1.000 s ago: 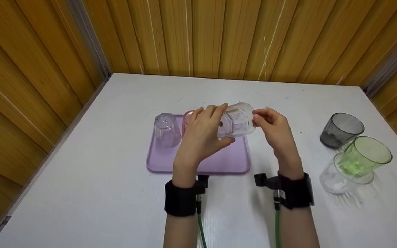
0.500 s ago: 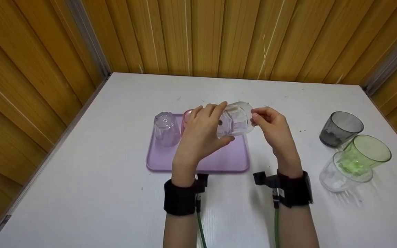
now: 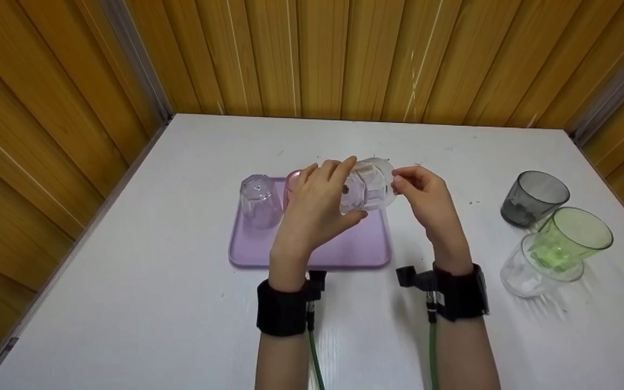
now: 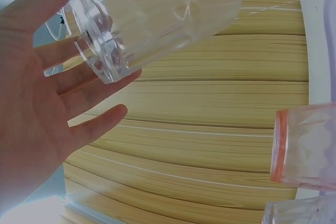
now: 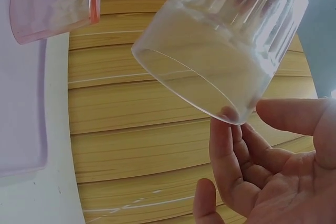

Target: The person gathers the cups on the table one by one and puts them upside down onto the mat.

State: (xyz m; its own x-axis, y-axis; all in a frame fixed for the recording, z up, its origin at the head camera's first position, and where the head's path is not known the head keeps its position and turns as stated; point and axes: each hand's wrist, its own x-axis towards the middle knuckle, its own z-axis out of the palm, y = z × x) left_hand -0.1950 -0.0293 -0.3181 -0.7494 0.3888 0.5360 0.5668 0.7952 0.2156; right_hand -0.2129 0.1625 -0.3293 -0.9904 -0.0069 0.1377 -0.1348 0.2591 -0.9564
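A clear tumbler (image 3: 374,187) is held tilted on its side above the lilac tray (image 3: 355,246), mouth toward the right. My left hand (image 3: 312,211) grips its base end between thumb and fingers. At the mouth, my right hand (image 3: 428,197) pinches the rim between thumb and forefinger, as the right wrist view shows at the fingertips (image 5: 229,114). A pink-rimmed tumbler (image 5: 55,9) stands on the tray, mostly hidden behind my left hand in the head view. Left of it, another clear tumbler (image 3: 260,203) stands upside down on the tray.
On the table's right side stand a grey tumbler (image 3: 534,197), a green tumbler (image 3: 577,235) and a clear tumbler (image 3: 523,273); the last two overlap in view. Wood-patterned panels (image 3: 323,59) border the white table (image 3: 144,244). Green cables (image 3: 314,352) trail from both wrist cameras.
Both hands keep their hold on the clear tumbler and stay nearly still. The whole head view has shifted very slightly.
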